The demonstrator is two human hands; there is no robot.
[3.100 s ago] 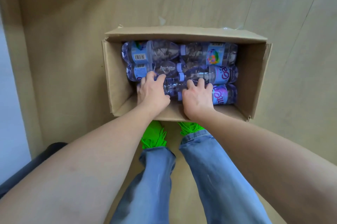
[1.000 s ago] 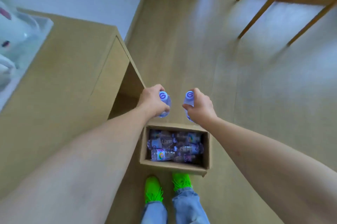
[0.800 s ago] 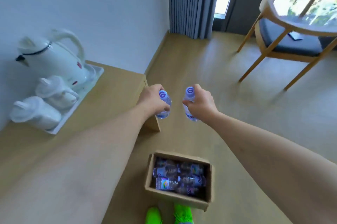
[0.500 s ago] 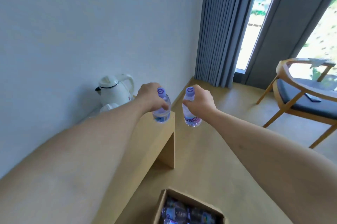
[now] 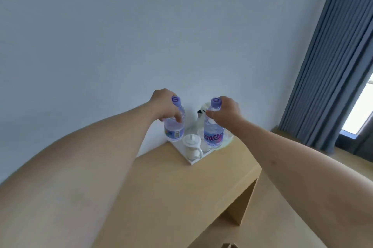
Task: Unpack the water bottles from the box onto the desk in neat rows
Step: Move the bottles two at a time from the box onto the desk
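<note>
My left hand [image 5: 164, 105] grips a clear water bottle [image 5: 174, 129] with a purple cap by its neck. My right hand [image 5: 227, 114] grips a second water bottle [image 5: 213, 136] with a purple label the same way. Both bottles hang upright in the air above the far end of the light wooden desk [image 5: 175, 193], in front of the white tray. Only a corner of the cardboard box [image 5: 229, 245] shows at the bottom edge; its contents are hidden.
A white tray [image 5: 193, 160] at the desk's far end holds a lidded white cup [image 5: 191, 145] and a kettle [image 5: 201, 113] mostly hidden behind the bottles. A pale wall runs behind the desk. Blue-grey curtains [image 5: 331, 78] hang at the right.
Both hands lifted a bottle each out of the box on the floor and carried them up over the desk. My view swung up from the floor to the desk and wall.
</note>
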